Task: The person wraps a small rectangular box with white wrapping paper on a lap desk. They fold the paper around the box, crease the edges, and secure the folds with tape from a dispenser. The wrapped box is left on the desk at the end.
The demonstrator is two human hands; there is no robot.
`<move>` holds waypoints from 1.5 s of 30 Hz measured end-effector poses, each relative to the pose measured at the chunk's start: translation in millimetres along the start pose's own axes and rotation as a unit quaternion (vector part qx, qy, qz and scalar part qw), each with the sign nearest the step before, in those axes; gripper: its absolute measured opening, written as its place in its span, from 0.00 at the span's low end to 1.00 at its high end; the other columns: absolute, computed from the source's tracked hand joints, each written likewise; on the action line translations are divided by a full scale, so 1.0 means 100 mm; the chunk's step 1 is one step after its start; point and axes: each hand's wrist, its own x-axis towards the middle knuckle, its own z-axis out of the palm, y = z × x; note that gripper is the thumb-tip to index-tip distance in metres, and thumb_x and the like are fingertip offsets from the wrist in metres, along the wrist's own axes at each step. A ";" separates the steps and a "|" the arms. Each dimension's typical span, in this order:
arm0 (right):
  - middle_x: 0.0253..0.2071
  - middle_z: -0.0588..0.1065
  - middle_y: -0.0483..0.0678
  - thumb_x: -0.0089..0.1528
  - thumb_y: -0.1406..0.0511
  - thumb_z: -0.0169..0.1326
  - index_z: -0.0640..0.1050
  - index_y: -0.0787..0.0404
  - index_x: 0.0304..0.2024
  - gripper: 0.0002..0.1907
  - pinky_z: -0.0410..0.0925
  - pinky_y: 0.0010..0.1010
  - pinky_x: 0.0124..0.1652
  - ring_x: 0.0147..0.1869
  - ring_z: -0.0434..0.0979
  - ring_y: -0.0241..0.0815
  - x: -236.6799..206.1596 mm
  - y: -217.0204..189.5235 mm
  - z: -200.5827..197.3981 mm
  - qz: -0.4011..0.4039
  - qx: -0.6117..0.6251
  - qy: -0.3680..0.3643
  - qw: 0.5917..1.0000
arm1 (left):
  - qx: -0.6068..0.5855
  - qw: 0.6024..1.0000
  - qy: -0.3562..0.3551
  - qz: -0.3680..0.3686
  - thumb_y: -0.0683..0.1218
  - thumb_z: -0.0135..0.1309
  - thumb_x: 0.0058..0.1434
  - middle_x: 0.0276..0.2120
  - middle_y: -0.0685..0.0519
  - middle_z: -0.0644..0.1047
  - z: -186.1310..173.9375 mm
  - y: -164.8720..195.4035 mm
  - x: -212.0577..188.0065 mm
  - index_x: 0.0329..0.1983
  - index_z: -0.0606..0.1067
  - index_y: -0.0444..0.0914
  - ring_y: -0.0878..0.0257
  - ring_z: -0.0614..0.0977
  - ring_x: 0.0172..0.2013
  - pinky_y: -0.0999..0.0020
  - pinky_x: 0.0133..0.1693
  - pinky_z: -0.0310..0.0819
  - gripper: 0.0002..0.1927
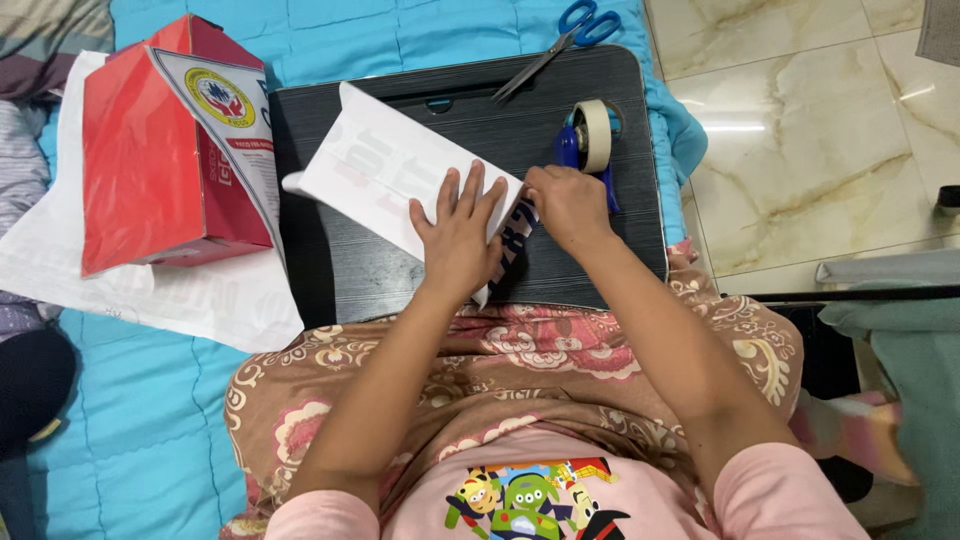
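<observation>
A white paper-wrapped flat package [385,165] lies diagonally on a dark lap desk [590,255]. My left hand [458,232] presses flat on the package's near end, fingers spread. My right hand [568,203] pinches the folded edge of the wrapping at the package's right corner, where dark printed lettering shows. Just beyond my right hand stands a blue tape dispenser [590,140] with a roll of beige tape.
Blue-handled scissors [565,38] lie at the desk's far edge. A red and white cardboard box [165,150] rests on a white plastic bag [200,295] to the left, on a blue quilt [140,420]. Marble floor [800,120] lies to the right.
</observation>
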 end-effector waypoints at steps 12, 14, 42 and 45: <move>0.40 0.78 0.53 0.61 0.63 0.65 0.80 0.63 0.42 0.12 0.70 0.39 0.40 0.41 0.78 0.51 -0.64 0.33 -0.44 0.181 0.054 0.124 0.974 | -0.015 1.000 0.007 0.022 0.47 0.62 0.55 0.77 0.52 0.50 0.04 -0.09 -0.03 0.74 0.60 0.52 0.46 0.49 0.75 0.20 0.64 0.38 0.43; 0.39 0.77 0.53 0.60 0.62 0.67 0.80 0.64 0.42 0.14 0.70 0.37 0.41 0.43 0.78 0.49 -0.63 0.42 -0.38 0.215 0.103 0.114 0.964 | -0.020 0.999 0.006 0.027 0.47 0.62 0.55 0.77 0.51 0.50 0.03 -0.10 -0.02 0.74 0.59 0.52 0.46 0.49 0.75 0.20 0.64 0.37 0.43; 0.35 0.73 0.41 0.67 0.65 0.57 0.75 0.62 0.40 0.07 0.70 0.23 0.37 0.36 0.71 0.29 -0.84 0.30 -0.16 0.459 0.470 0.028 0.753 | -0.019 0.998 -0.064 0.005 0.43 0.63 0.47 0.77 0.52 0.45 -0.04 -0.07 0.03 0.76 0.54 0.54 0.47 0.43 0.75 0.21 0.65 0.30 0.53; 0.33 0.76 0.42 0.67 0.64 0.58 0.75 0.62 0.40 0.07 0.69 0.25 0.34 0.33 0.72 0.30 -0.85 0.31 -0.16 0.442 0.429 0.015 0.788 | -0.021 0.998 -0.067 0.007 0.42 0.63 0.47 0.78 0.51 0.45 -0.04 -0.07 0.02 0.76 0.54 0.54 0.47 0.43 0.76 0.21 0.65 0.30 0.53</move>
